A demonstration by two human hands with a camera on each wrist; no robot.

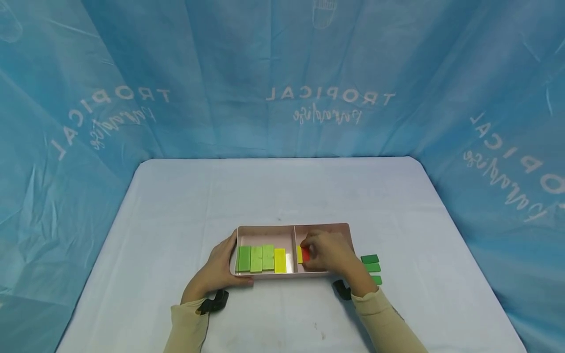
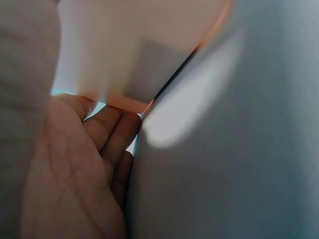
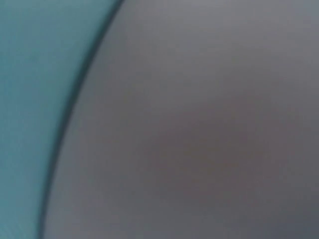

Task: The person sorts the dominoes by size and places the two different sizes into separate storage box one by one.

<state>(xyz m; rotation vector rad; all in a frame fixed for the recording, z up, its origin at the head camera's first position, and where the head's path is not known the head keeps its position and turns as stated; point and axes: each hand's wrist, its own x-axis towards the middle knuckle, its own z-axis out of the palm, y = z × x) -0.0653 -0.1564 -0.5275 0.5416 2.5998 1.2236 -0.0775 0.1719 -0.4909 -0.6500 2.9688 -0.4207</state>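
A shallow pale pink box [image 1: 265, 229] with a divider lies on the table. My left hand [image 1: 216, 267] grips its left end, thumb along the front wall and fingers at the left side. In the left wrist view, the fingers [image 2: 122, 132] lie against the box wall [image 2: 114, 55]. My right hand [image 1: 331, 251] reaches into the right compartment and pinches a red block [image 1: 306, 254], partly hidden by the fingers. Just left of it, near the divider, is a yellow block [image 1: 299, 255]. The left compartment holds a row of several light green blocks [image 1: 256, 259] and another yellow block [image 1: 280, 260].
Right of the box, beside my right wrist, several darker green blocks [image 1: 372, 267] lie on the white-covered table [image 1: 282, 196], partly covered by the arm. Blue curtains [image 1: 282, 59] with printed lettering surround the table's back and sides. The right wrist view is a blur.
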